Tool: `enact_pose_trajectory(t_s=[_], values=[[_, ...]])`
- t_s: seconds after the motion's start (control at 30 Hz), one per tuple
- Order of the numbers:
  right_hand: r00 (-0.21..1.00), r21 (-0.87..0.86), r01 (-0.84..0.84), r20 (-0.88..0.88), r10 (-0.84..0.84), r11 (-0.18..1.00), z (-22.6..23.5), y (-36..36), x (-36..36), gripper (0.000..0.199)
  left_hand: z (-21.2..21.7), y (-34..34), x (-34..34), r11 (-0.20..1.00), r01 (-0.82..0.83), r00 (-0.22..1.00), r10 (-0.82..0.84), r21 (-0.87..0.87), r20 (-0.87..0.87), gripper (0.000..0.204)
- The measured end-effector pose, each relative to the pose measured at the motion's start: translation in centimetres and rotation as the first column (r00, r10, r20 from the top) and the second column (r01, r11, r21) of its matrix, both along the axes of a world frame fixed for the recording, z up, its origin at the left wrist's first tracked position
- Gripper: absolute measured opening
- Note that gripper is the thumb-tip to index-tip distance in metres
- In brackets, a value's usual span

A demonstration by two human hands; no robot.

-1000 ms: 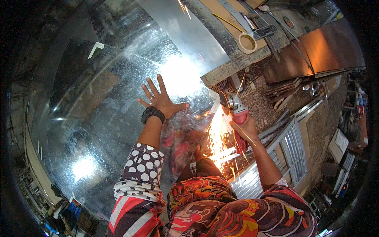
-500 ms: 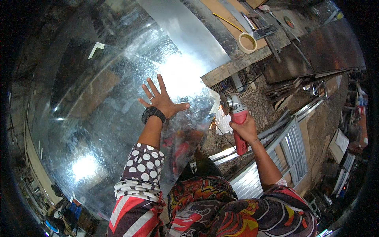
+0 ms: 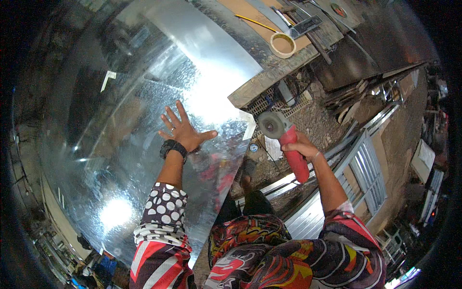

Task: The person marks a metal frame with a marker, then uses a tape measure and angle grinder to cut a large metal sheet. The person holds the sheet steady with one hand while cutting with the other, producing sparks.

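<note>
A wooden workbench (image 3: 264, 79) stands at the far side, with rough boards (image 3: 353, 98) stacked to its right. Brown, gritty ground (image 3: 404, 144) stretches along the right, where a ribbed, pale metal panel (image 3: 368, 164) lies; the outer surroundings are dim, with bright light (image 3: 406, 276) showing at the near right.

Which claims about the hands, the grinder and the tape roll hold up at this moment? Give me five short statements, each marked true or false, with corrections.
1. The right hand grips a red grinder. True.
2. Sparks are spraying from the grinder. False: none show around its disc.
3. The left hand, with a watch on its wrist, is spread open on the metal sheet. True.
4. The watch is white. False: it is black.
5. A tape roll lies farther from the person than the grinder. True.
</note>
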State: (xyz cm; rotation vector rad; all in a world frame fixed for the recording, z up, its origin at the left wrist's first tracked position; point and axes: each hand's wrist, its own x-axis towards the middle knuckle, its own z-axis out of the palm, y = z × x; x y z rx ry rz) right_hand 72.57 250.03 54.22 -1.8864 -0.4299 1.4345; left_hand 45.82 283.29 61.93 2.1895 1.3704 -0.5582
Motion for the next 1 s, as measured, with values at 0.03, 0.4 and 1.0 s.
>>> enact_pose_trajectory(t_s=[0.03, 0.4, 1.0], values=[[0.992, 0.088, -0.009, -0.124, 0.020, 0.996, -0.2, 0.7, -0.2, 0.044, 0.2, 0.4, -0.7, 1.000, -0.008, 0.999, 0.008, 0.006, -0.041, 0.166], [0.893, 0.146, 0.025, -0.448, 0.044, 0.989, -3.3, 3.8, -0.9, 0.064, -0.6, 0.9, -2.1, 0.997, -0.022, 0.997, 0.028, 0.076, -0.068, 0.166], [0.820, 0.062, -0.170, -0.544, 0.176, 0.983, -5.3, 4.3, -0.2, 0.050, -0.3, 1.2, -2.3, 0.999, -0.046, 0.998, 0.047, 0.014, -0.050, 0.165]])
